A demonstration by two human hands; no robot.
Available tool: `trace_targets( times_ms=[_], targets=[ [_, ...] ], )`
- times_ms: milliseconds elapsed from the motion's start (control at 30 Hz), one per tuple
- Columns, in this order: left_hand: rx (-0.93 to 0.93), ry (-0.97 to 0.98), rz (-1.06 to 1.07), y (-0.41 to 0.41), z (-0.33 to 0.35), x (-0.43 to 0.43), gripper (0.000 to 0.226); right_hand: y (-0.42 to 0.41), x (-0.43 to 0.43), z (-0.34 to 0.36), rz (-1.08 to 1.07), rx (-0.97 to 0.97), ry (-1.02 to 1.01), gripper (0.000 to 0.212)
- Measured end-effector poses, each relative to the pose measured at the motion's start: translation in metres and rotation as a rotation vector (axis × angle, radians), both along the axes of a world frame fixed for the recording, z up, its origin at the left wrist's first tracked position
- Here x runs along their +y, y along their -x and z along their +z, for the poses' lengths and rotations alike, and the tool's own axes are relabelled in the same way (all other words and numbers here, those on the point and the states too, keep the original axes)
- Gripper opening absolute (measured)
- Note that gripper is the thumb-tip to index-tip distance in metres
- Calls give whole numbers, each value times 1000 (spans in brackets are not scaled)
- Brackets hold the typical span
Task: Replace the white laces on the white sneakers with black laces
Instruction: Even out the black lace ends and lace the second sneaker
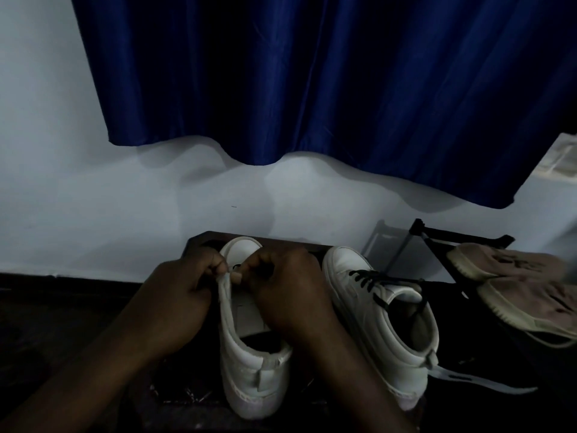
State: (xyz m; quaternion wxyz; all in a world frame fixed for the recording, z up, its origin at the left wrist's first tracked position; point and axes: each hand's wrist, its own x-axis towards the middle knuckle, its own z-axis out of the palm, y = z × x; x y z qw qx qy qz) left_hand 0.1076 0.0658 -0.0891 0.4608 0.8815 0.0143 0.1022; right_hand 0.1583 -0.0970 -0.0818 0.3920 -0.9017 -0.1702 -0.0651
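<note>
Head view: two white leather high-top sneakers stood side by side on a dark surface, heels toward the camera, in front of a white wall (125, 198) and a hanging blue satin curtain (312, 89).

The unlaced white sneaker (246, 364) stood between the two forearms. The left hand (184, 292) had its fingers curled and pinched the upper edge of this sneaker's eyelet flap. The right hand (281, 285) was curled just beside it, thumb and fingertips closed narrowly on a short end of black lace (236, 265) at the same flap. How far that lace was threaded could not be told.

The second white sneaker (381, 323) stood just to the right, apart from both hands, with threaded black laces (371, 279) crossing its front.

A pale flat strip (474, 379) lay on the surface beside its heel.

Farther right, a pair of beige sneakers (515, 292) rested tilted on a black metal rack (443, 235).
</note>
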Motion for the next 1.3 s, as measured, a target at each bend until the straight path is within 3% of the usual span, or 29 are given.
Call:
trace_targets(
  times_ms=[167, 267, 367, 467, 600, 767, 833, 933, 1033, 1100, 1167, 1300],
  targets=[
    [-12, -220, 4, 1, 3, 9, 25, 0, -1, 0, 34, -50, 40, 13],
    [187, -304, 50, 0, 3, 35, 29, 1, -2, 0, 73, -87, 81, 9],
    [357, -382, -38, 1, -2, 48, 26, 2, -1, 1, 88, -117, 128, 5],
    [162, -406, -59, 3, -1, 38, 15, 3, 0, 4, 102, -162, 151, 5],
    [-68, -320, -87, 8, 2, 21, 40, 3, 1, 5, 105, -183, 191, 7],
    [-231, -447, -52, 8, 3, 15, 35, 7, -1, 10, 86, -143, 198, 11],
    [-194, -463, -63, 8, 6, 17, 30, 8, -1, 10, 91, -148, 211, 12],
    [-10, -599, -35, 7, 6, 30, 5, 9, 0, 10, 70, -120, 248, 15],
    [220, -791, 10, 10, 10, 54, 10, 9, -2, 11, 65, -109, 257, 17],
    [277, -829, 20, 14, 10, 62, 10, 10, -2, 11, 68, -122, 250, 16],
    [216, -753, 19, 17, 9, 58, 6, 10, -2, 12, 68, -138, 228, 15],
    [-19, -261, -68, 17, 10, 28, 25, 7, 0, 10, 71, -180, 248, 18]
  ],
)
